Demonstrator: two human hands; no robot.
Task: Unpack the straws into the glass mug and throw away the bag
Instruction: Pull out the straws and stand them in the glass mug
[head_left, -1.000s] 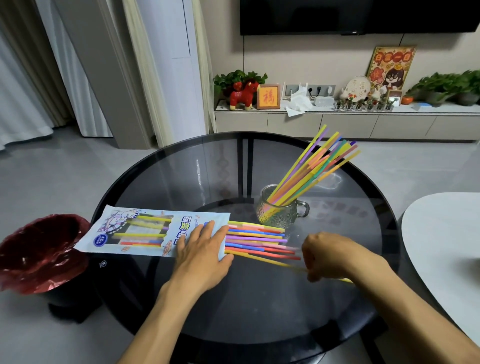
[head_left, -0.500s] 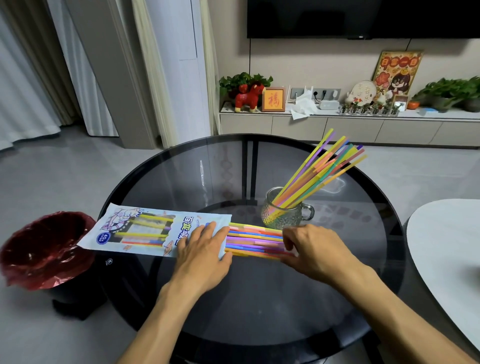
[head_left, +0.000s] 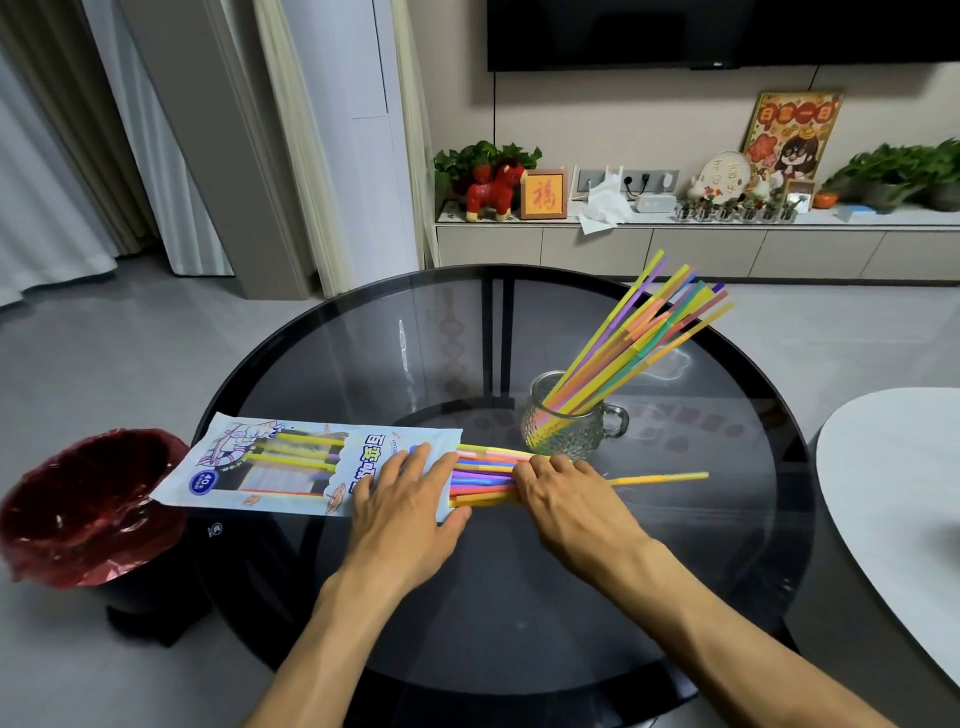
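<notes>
I press my left hand (head_left: 410, 499) flat on the bag (head_left: 291, 462) | right hand (head_left: 566, 493) curled, gripping loose straws (head_left: 483, 475) just beside | glass mug (head_left: 566, 431) right behind that grip

Grey floor (head_left: 130, 338), pale curtains (head_left: 47, 156), low cabinet (head_left: 675, 249), perhaps a television (head_left: 727, 31) above.

You get soft, even indoor light with faint shadows. The glass table (head_left: 363, 364) throws pale glare streaks near its far edge. Wide-angle bending curves the frame edges, and the bag (head_left: 280, 462) print smears slightly.
</notes>
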